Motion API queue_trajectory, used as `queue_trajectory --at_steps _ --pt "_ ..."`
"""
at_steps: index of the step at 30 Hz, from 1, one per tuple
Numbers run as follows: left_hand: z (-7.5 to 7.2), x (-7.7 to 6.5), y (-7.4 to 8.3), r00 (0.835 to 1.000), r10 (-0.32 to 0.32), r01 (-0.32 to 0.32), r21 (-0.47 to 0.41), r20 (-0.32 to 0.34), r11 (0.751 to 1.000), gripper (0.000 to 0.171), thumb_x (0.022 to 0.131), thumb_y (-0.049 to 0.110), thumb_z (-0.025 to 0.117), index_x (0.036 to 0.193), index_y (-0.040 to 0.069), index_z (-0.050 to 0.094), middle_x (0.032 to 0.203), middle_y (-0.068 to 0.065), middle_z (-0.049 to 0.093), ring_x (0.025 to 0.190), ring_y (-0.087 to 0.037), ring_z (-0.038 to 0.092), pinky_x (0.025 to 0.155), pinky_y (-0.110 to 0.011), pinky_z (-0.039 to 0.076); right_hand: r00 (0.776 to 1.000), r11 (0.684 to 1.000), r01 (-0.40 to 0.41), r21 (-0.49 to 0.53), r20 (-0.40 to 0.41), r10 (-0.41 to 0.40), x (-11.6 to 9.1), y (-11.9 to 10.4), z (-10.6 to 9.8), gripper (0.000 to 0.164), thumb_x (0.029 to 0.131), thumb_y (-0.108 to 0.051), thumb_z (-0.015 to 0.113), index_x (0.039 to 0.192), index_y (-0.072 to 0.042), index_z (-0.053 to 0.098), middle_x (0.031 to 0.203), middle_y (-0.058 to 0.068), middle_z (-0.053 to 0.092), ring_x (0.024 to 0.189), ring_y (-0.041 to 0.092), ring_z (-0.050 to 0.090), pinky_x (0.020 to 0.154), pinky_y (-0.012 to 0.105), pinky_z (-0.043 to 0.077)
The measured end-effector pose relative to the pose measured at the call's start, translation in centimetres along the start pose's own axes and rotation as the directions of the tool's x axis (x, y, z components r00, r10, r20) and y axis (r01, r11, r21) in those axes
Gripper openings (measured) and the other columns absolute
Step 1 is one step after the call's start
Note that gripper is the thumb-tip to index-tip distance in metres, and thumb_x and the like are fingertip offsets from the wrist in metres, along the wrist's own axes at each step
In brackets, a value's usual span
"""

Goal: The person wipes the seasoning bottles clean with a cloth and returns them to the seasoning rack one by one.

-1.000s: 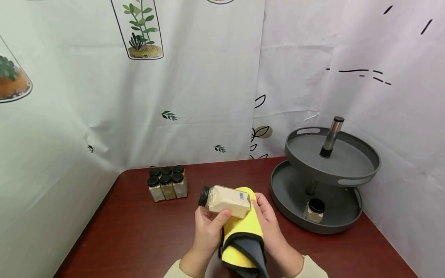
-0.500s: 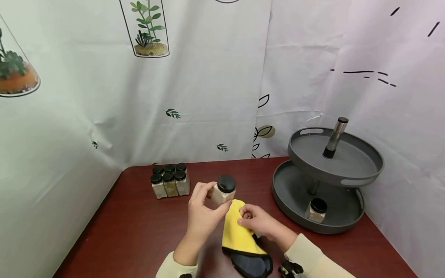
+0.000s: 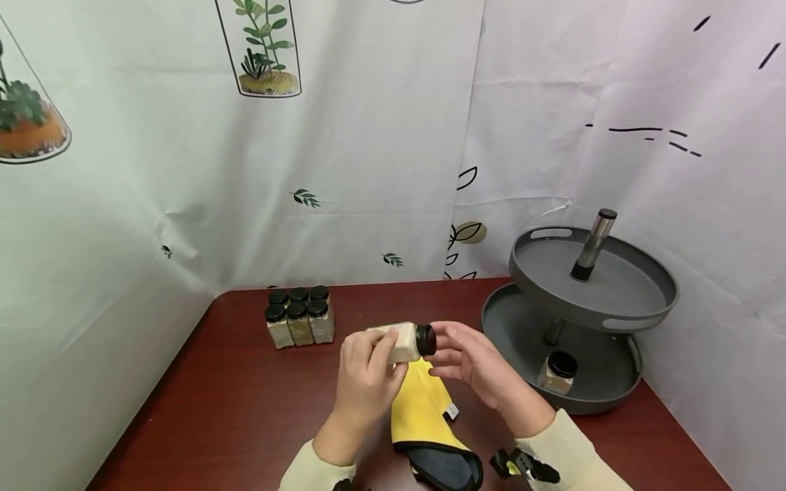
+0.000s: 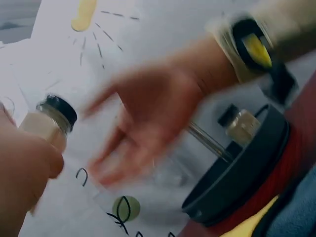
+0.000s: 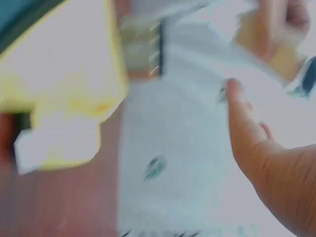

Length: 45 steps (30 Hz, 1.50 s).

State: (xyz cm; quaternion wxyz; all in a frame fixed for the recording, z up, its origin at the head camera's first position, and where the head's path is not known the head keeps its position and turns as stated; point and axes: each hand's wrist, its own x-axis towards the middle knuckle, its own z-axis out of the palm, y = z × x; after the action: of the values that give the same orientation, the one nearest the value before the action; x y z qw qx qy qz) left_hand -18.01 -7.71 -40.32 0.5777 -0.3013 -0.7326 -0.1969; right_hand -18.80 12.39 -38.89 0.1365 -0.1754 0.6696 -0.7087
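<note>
In the head view my left hand grips a small clear spice jar of pale powder, tipped on its side with its black lid pointing right. My right hand is beside that lid, fingers extended and loosely spread, holding nothing. The left wrist view shows a gap between the right hand and the jar's lid. Below both hands, a yellow cloth with a dark grey side and black edging lies on the table, a white tag at its right edge.
Several black-lidded jars stand grouped at the back left of the table. On the right is a grey two-tier round tray with a metal post; one jar sits on its lower tier. Printed fabric hangs behind.
The right hand has let go of the yellow cloth, which now lies on the table, and moved up beside the lid. The left hand has turned the jar's lid from left to right.
</note>
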Motion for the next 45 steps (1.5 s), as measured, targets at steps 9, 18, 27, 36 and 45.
queue_trajectory --at_steps 9,18,27,36,45 --pt "1.1 -0.1 0.7 0.969 0.228 -0.215 0.132 -0.094 0.968 0.020 0.089 0.011 0.053 0.098 -0.002 0.065 0.090 -0.015 0.056 0.075 -0.028 0.042 0.065 -0.038 0.037 0.986 0.964 0.013 0.266 -0.163 0.031 -1.0 -1.4 3.3 0.036 0.087 -0.014 0.063 0.112 -0.001 0.041 0.093 0.013 0.049 0.077 0.023 0.057 0.072 0.043 0.052" --pt "-0.6 0.4 0.3 0.775 -0.382 0.367 0.134 0.504 0.920 0.077 0.068 0.023 0.082 0.134 0.015 0.044 0.116 -0.008 0.046 0.106 -0.027 0.039 0.085 -0.040 0.041 0.894 0.964 0.026 -0.264 -0.426 -0.140 0.6 -0.2 -0.3 0.033 0.080 -0.017 0.070 0.107 -0.006 0.054 0.104 0.013 0.049 0.087 0.026 0.052 0.073 0.037 0.049" --pt "-2.8 1.0 -3.0 0.542 -0.649 0.615 0.274 0.533 0.739 0.054 0.075 0.031 0.075 0.122 0.016 0.054 0.113 -0.007 0.050 0.101 -0.025 0.046 0.080 -0.042 0.044 0.767 0.474 -0.271 -0.838 -0.485 -0.420 1.5 1.0 -5.1 0.037 0.083 -0.019 0.063 0.114 -0.002 0.052 0.113 0.017 0.036 0.092 0.032 0.045 0.073 0.046 0.047" --pt "-2.8 0.5 -4.4 0.449 -0.718 0.668 0.334 0.532 0.665 0.046 0.078 0.035 0.071 0.118 0.016 0.057 0.105 -0.006 0.053 0.096 -0.024 0.049 0.071 -0.044 0.046 0.797 0.366 -0.321 -0.874 -0.458 -0.394 1.0 2.7 -7.5 0.040 0.085 -0.010 0.059 0.121 0.006 0.049 0.115 0.031 0.039 0.094 0.049 0.045 0.073 0.055 0.043" --pt "-2.9 -1.1 -7.8 0.409 -0.775 0.719 0.353 0.481 0.599 0.045 0.082 0.037 0.065 0.119 0.014 0.055 0.109 -0.010 0.053 0.100 -0.030 0.050 0.073 -0.049 0.045 0.835 0.359 -0.343 -0.868 -0.457 -0.308 0.6 3.3 -8.0 0.041 0.087 -0.013 0.059 0.121 0.007 0.050 0.112 0.033 0.042 0.094 0.050 0.048 0.077 0.058 0.042"
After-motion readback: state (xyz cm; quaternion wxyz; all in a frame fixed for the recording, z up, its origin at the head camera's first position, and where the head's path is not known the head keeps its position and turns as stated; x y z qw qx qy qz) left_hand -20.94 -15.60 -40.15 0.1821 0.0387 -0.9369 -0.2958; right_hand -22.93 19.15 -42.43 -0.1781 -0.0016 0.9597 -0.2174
